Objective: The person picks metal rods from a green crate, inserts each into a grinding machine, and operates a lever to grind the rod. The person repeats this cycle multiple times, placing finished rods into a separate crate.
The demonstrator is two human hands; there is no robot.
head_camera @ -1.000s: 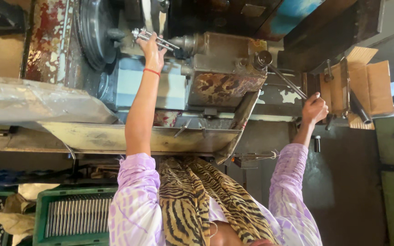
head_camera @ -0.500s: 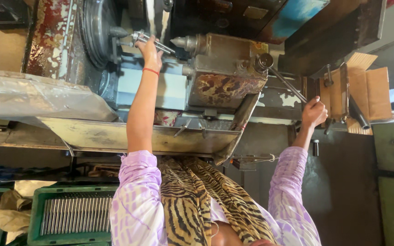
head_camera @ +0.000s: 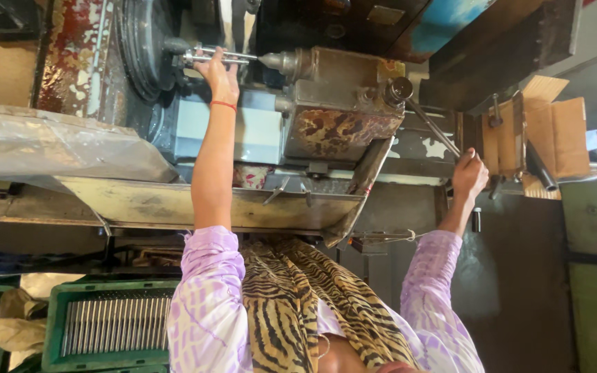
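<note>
My left hand [head_camera: 220,74] reaches up to a lathe and is closed around a thin shiny metal rod [head_camera: 210,55]. The rod lies level between the dark round chuck [head_camera: 143,48] and the pointed tailstock centre [head_camera: 274,61]. My right hand [head_camera: 470,177] grips the end of a long metal lever [head_camera: 431,126] that runs up to a round hub on the rusty tailstock body [head_camera: 340,103]. A red band circles my left wrist. My sleeves are lilac and white, and a tiger-striped scarf hangs between my arms.
A worn metal chip tray [head_camera: 174,204] runs below the lathe bed. A clear plastic sheet [head_camera: 50,145] covers the machine's left side. A green crate [head_camera: 108,324] holds several metal rods at lower left. Cardboard pieces [head_camera: 554,135] stand at the right.
The rod in my left hand went from tilted to level between chuck and centre. My right hand has drawn the lever slightly down.
</note>
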